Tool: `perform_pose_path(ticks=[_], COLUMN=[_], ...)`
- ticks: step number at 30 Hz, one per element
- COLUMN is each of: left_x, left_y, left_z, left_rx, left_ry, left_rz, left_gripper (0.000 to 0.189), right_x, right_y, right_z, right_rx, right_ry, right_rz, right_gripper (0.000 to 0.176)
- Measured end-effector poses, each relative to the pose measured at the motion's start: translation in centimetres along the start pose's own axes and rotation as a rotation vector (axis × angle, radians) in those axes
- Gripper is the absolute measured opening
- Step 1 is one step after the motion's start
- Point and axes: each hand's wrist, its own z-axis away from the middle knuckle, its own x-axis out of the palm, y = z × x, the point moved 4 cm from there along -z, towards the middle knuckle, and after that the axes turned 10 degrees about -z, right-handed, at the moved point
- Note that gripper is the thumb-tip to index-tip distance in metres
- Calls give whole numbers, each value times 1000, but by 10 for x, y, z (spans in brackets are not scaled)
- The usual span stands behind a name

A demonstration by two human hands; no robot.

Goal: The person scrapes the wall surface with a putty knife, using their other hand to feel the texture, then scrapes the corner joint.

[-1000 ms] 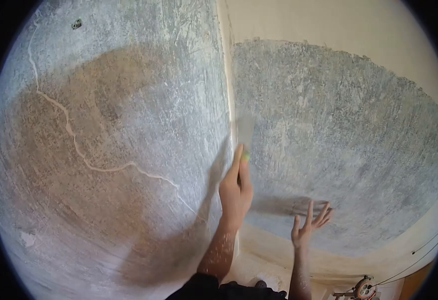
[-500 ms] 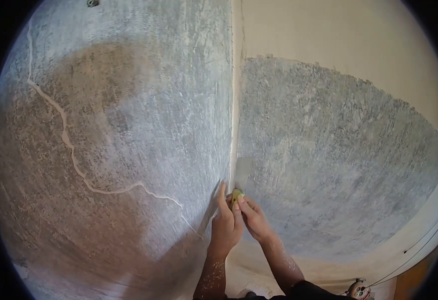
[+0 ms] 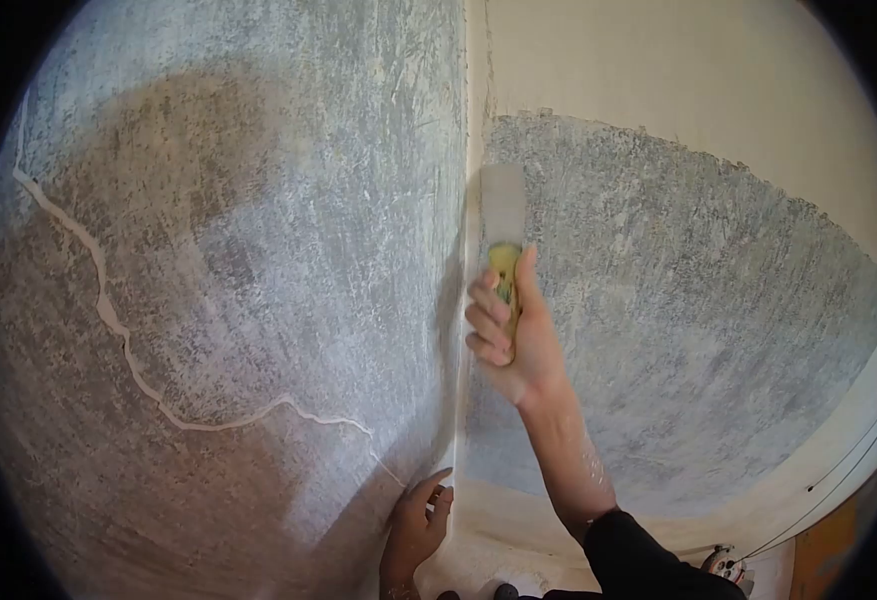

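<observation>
My right hand is wrapped round the yellow-green handle of a putty knife, its thumb stretched along the side. The wide flat blade points up and lies over the right wall right beside the corner seam. Lower down, my left hand is empty, its fingers bent and apart, with the fingertips close to the corner. White specks dot my right forearm.
The left wall is scraped grey and carries a winding pale filled crack. Smooth cream paint covers the upper right wall above a ragged edge. A cable reel with a cord stands at the lower right.
My hands have come apart. The right one has swung up along the corner with the putty knife, while my left hand has let go and dropped lower.
</observation>
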Motion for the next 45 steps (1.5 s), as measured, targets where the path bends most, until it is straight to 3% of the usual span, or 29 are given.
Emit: perform_pose_path(ticks=[4, 10, 14, 19, 22, 34, 45], left_x=[-6, -10, -14, -14, -16, -12, -16], left_y=[-11, -31, -26, -23, -24, -32, -30], left_z=[13, 26, 29, 29, 30, 31, 33], left_rx=[-16, -31, -29, -7, -16, -6, -17], left_ry=[-42, -248, -265, -268, -278, -295, -304], left_rz=[64, 182, 183, 186, 197, 178, 145], left_gripper=[31, 35, 33, 34, 34, 33, 31], right_x=[10, 21, 30, 47, 32, 58, 42], right_y=[-8, -1, 11, 9, 11, 3, 11], right_z=[-10, -8, -6, -20, -6, -27, -14], right_rx=[-36, -137, -202, -247, -247, -306, -297], right_ry=[-12, 171, 278, 222, 325, 262, 298], right_rz=[39, 161, 135, 133, 181, 128, 71], right_gripper=[44, 45, 44, 44, 44, 44, 42])
